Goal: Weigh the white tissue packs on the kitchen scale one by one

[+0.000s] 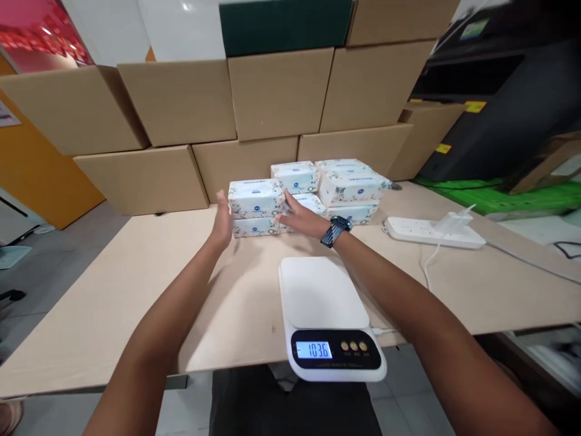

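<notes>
Flanking tissue pack (256, 198) edges (scale (323, 293) apart): both hands (222, 221) (303, 218)

Left hand (221, 223) set flat along the left side of the upper floral pack (254, 195) in the leftmost stack of 2; right hand (305, 218), fingers spread, at its right side, watch (338, 230) on the wrist. Further packs (356, 189) stand alongside, before cardboard boxes (281, 94). Nearer the person, a white scale (323, 293) rests on the table (113, 303), display (313, 350) lit.
</notes>
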A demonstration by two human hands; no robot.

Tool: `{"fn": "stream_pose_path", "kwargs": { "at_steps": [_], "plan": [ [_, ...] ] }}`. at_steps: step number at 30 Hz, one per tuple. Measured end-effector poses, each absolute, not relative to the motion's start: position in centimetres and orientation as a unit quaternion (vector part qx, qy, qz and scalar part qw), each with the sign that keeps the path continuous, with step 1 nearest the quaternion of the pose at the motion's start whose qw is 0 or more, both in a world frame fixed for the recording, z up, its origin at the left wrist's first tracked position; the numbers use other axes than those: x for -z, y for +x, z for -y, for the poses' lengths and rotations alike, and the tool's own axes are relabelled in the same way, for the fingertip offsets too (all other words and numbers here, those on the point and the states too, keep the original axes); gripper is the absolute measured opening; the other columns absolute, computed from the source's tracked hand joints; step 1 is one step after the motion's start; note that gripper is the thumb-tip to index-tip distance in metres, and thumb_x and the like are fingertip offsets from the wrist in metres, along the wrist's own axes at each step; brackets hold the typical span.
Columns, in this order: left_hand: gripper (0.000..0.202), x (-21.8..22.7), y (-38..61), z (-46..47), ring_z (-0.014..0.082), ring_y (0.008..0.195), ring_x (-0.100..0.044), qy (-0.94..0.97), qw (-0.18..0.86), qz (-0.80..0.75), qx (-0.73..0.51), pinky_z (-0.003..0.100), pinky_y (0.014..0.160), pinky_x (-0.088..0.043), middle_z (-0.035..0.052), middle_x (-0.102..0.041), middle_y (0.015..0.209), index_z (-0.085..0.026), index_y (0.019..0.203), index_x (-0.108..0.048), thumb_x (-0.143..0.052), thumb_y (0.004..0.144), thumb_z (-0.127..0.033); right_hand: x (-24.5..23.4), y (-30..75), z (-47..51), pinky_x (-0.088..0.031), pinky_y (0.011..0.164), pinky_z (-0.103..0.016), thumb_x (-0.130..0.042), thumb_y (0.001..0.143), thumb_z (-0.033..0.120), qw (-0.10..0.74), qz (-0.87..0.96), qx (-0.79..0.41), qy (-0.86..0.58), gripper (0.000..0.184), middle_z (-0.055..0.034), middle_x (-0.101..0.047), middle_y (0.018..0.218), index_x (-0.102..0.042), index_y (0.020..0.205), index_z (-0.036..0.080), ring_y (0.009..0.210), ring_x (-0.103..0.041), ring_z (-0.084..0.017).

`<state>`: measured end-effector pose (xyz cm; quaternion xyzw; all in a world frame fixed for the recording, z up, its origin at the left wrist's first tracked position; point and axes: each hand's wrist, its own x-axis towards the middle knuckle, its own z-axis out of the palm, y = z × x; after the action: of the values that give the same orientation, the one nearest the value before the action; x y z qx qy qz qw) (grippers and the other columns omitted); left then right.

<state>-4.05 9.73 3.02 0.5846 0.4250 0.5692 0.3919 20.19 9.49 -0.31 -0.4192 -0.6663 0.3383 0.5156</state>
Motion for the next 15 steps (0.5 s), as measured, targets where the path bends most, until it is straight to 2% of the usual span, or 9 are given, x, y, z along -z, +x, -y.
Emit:
{"fn": "stream_pose_path", "kwargs": {
  "at_steps": [2,3,4,6,8,9,12,15],
  "plan": [
    [0.094,-4.1,-4.1,-8.6,0.0252,0.172,0.001,0.557,0.302,-0.503,-0.587,0.044,0.14,-0.005,0.0028,-0.011,0.185,-0.015,0.174,-0.016,-0.005,0.104,-0.078,0.9,21.6,-7.9,-0.021,0.138,-0.06,-0.09,0.072,0.058,0.499,0.684,-0.301,-0.439,0.099,-0.0044,-0.039,0.176,-0.053,0.159,0.029,0.167,-0.032,-0.035],
    [0.093,-4.7,-3.9,-7.7,0.0237,0.173,0.003,0.563,0.255,-0.516,-0.593,0.041,0.14,-0.004,0.0036,-0.004,0.186,-0.013,0.174,-0.01,-0.01,0.106,-0.076,1.1,22.3,-7.1,-0.018,0.139,-0.057,-0.088,0.075,0.059,0.512,0.684,-0.275,-0.441,0.095,-0.0032,-0.038,0.177,-0.054,0.159,0.03,0.168,-0.028,-0.033],
    [0.095,-5.2,-3.5,-6.4,0.0232,0.173,0.0,0.582,0.217,-0.507,-0.598,0.039,0.14,-0.006,0.0052,-0.001,0.186,-0.012,0.174,-0.008,-0.017,0.106,-0.077,1.4,23.0,-6.4,-0.018,0.14,-0.055,-0.086,0.076,0.06,0.528,0.678,-0.255,-0.443,0.091,-0.0031,-0.04,0.176,-0.055,0.157,0.031,0.168,-0.028,-0.033],
    [0.1,-5.7,-2.0,-3.5,0.0261,0.171,-0.017,0.644,0.202,-0.444,-0.59,0.042,0.139,-0.019,0.0097,-0.008,0.186,-0.016,0.173,-0.015,-0.034,0.101,-0.082,1.8,24.0,-5.3,-0.023,0.139,-0.054,-0.083,0.079,0.061,0.557,0.653,-0.24,-0.454,0.086,-0.0056,-0.046,0.172,-0.058,0.155,0.031,0.166,-0.034,-0.033],
    [0.1,-5.3,0.1,-1.0,0.0314,0.167,-0.031,0.692,0.282,-0.388,-0.54,0.048,0.135,-0.033,0.0109,-0.022,0.183,-0.023,0.171,-0.026,-0.039,0.096,-0.088,2.0,24.7,-5.1,-0.03,0.136,-0.056,-0.08,0.08,0.065,0.589,0.607,-0.255,-0.469,0.085,-0.0092,-0.05,0.17,-0.059,0.153,0.028,0.162,-0.041,-0.035],
    [0.098,-4.8,1.3,-0.2,0.0334,0.166,-0.033,0.702,0.339,-0.377,-0.501,0.051,0.133,-0.036,0.01,-0.028,0.182,-0.026,0.169,-0.031,-0.038,0.095,-0.089,2.0,25.0,-5.4,-0.034,0.134,-0.057,-0.078,0.08,0.067,0.605,0.579,-0.27,-0.475,0.085,-0.0103,-0.051,0.168,-0.059,0.153,0.027,0.159,-0.044,-0.036],
    [0.096,-3.0,4.6,-0.3,0.0329,0.17,-0.024,0.685,0.459,-0.402,-0.398,0.052,0.137,-0.029,0.0064,-0.027,0.182,-0.029,0.168,-0.036,-0.033,0.094,-0.09,2.0,25.5,-6.5,-0.04,0.13,-0.059,-0.074,0.078,0.075,0.641,0.502,-0.313,-0.489,0.085,-0.01,-0.058,0.163,-0.062,0.147,0.028,0.154,-0.051,-0.036],
    [0.096,-1.5,6.6,-3.2,0.0313,0.171,-0.018,0.646,0.487,-0.44,-0.389,0.052,0.138,-0.025,0.0076,-0.024,0.183,-0.025,0.166,-0.04,-0.025,0.096,-0.089,2.2,25.8,-7.2,-0.04,0.13,-0.055,-0.068,0.077,0.083,0.652,0.495,-0.302,-0.488,0.089,-0.0119,-0.059,0.161,-0.064,0.144,0.025,0.152,-0.054,-0.035]
  ]
}}
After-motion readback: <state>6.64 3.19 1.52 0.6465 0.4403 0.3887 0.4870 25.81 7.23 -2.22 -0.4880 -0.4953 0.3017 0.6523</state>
